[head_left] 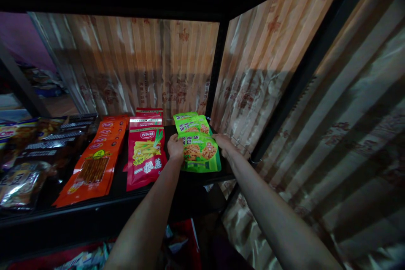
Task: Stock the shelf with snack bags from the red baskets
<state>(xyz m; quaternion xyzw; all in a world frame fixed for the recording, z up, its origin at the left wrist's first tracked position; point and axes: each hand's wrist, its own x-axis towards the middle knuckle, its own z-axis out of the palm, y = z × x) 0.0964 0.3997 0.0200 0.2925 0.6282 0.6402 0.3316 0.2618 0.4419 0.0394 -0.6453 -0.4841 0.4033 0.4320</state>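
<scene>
On green packet (200, 152), outstretched left hand (175, 147), right hand (224, 142).

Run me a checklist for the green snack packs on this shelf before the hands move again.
1. The left hand touches the front green pack at its left edge: ok.
2. The right hand touches its right edge: ok.
3. Fingers closed firmly on it: cannot tell.
4. Pack lies fully on the shelf: ok.
5. Pack apart from the red packs: ok.
6. The rear green packs overlap in one row: ok.
</scene>
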